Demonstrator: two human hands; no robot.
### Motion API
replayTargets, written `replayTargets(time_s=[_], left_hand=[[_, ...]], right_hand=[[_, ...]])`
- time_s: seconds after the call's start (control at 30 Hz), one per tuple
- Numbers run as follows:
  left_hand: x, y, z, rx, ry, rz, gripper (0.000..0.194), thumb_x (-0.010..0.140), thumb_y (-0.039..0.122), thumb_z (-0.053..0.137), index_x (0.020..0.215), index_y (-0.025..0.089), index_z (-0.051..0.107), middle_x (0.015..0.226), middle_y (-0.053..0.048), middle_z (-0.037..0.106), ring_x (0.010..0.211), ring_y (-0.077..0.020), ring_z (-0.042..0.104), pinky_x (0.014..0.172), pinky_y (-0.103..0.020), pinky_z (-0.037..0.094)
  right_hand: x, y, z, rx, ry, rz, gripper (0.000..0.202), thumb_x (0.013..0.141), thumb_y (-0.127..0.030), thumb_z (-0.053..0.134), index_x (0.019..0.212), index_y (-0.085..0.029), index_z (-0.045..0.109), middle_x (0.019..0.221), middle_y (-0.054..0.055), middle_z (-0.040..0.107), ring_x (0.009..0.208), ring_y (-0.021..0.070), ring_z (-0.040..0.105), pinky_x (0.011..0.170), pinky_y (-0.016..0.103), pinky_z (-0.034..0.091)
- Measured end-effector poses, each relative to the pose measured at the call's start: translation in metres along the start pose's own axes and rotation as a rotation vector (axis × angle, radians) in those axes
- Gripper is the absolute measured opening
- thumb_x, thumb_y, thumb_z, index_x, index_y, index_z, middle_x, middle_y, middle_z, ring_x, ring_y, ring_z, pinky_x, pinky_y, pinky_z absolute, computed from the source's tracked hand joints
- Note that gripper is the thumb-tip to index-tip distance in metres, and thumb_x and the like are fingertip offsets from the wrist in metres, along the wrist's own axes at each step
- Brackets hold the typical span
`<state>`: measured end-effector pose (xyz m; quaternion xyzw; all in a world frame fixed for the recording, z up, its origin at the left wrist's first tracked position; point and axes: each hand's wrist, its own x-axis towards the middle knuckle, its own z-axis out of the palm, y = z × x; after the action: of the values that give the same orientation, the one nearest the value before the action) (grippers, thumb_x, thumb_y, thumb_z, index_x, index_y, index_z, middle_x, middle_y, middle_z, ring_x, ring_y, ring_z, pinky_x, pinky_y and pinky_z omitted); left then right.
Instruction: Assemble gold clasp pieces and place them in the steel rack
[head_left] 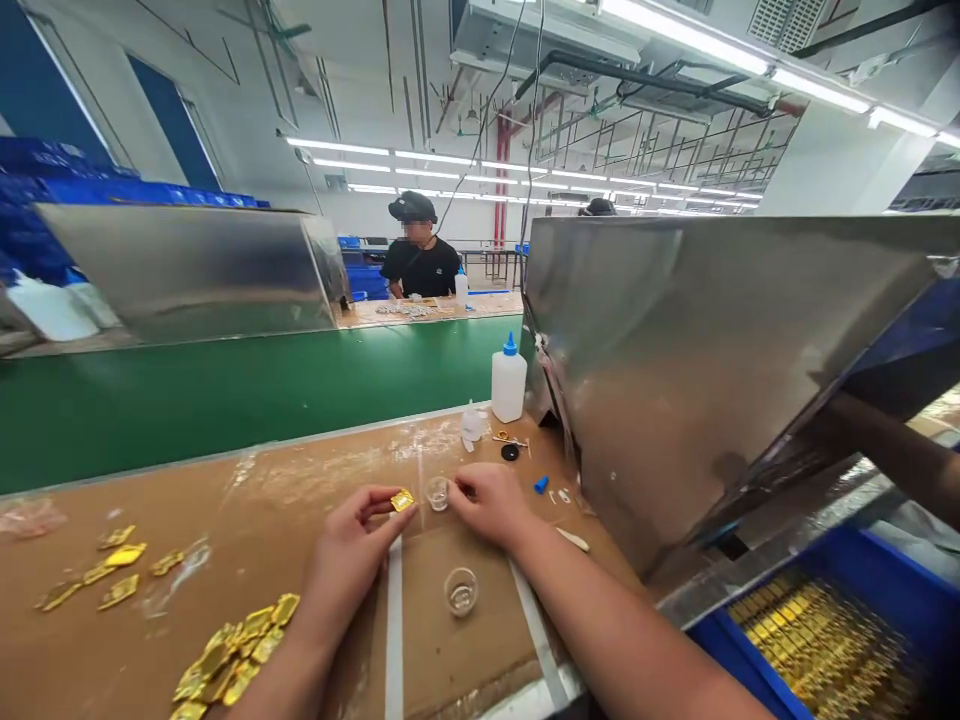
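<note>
Between the thumb and fingers of my left hand (358, 540) is a small gold piece (403, 500). My right hand (487, 500) is closed at the right side of a small clear cup (437, 493), its fingertips at the cup's rim; whether they pinch something is too small to tell. A second clear cup (460, 592) stands nearer to me on the brown table (322, 470). A pile of gold pieces (232, 655) lies left of my left forearm, with several more gold pieces (118, 591) farther left.
A white bottle with a blue cap (508, 380) stands by a metal panel (675, 380). Behind the table runs a green belt (262, 395). A blue cap (541, 485) and a black disc (510, 452) lie right. A blue bin (780, 660) holds gold pieces. A person (421, 255) sits across.
</note>
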<state>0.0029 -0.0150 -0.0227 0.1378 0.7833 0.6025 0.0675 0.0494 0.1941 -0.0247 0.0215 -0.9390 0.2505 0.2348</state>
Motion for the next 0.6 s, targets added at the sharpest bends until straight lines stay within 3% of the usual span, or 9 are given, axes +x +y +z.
replayTargets(time_s=[0.23, 0.4, 0.6], left_hand=[[0.001, -0.003, 0.002, 0.172, 0.046, 0.175, 0.046, 0.077, 0.059, 0.076, 0.099, 0.02, 0.071, 0.09, -0.005, 0.074, 0.068, -0.0191, 0.064, 0.062, -0.026, 0.049], [0.0, -0.002, 0.01, -0.038, -0.051, 0.018, 0.054, 0.069, 0.061, 0.081, 0.097, 0.017, 0.068, 0.088, -0.007, 0.073, 0.054, -0.0172, 0.061, 0.048, -0.027, 0.049], [0.002, -0.01, 0.012, -0.138, -0.125, -0.037, 0.05, 0.065, 0.052, 0.086, 0.09, 0.015, 0.064, 0.077, -0.006, 0.071, 0.059, -0.0183, 0.066, 0.056, -0.028, 0.055]], right_hand=[[0.0, 0.0, 0.0, 0.072, 0.03, 0.0, 0.032, 0.088, -0.025, 0.06, 0.059, -0.016, 0.05, 0.059, -0.002, 0.053, 0.058, 0.0103, 0.037, 0.058, 0.029, 0.015], [0.001, -0.001, 0.0, 0.083, 0.028, 0.037, 0.033, 0.086, -0.024, 0.061, 0.057, -0.016, 0.048, 0.057, -0.003, 0.05, 0.057, 0.0099, 0.037, 0.058, 0.029, 0.015], [0.003, -0.002, -0.001, 0.077, 0.001, 0.064, 0.034, 0.086, -0.024, 0.061, 0.056, -0.016, 0.048, 0.057, -0.003, 0.05, 0.058, 0.0102, 0.038, 0.058, 0.029, 0.016]])
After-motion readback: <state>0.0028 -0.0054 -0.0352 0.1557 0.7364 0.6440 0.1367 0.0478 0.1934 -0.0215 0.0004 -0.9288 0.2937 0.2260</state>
